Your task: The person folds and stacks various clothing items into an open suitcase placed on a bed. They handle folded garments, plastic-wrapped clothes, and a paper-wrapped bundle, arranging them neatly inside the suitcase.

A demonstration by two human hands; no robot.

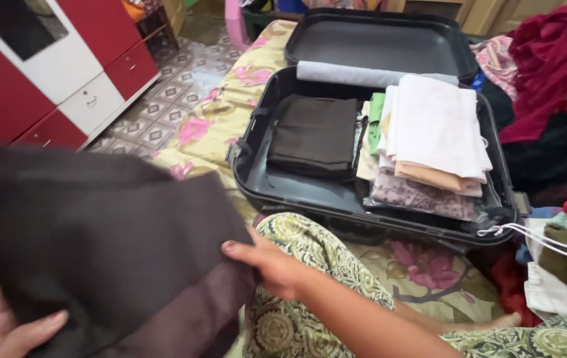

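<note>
A dark brown-grey garment [98, 245] fills the lower left of the head view, held up close to the camera. My left hand [11, 328] grips its lower left edge from beneath. My right hand [267, 262] pinches the cloth's right edge, fingers pointing left. Behind them an open black suitcase [257, 179] lies on the bed. Inside it are a folded dark brown garment [316, 132], a rolled grey cloth [356, 74] and a stack of folded white, peach and patterned clothes [433, 132].
The suitcase rests on a yellow floral bedsheet [217, 106]. My knee in green patterned fabric [303, 245] is in front. Loose clothes, maroon and dark ones among them [552, 73], pile up at right. A red and white cabinet [64, 66] stands left on tiled floor.
</note>
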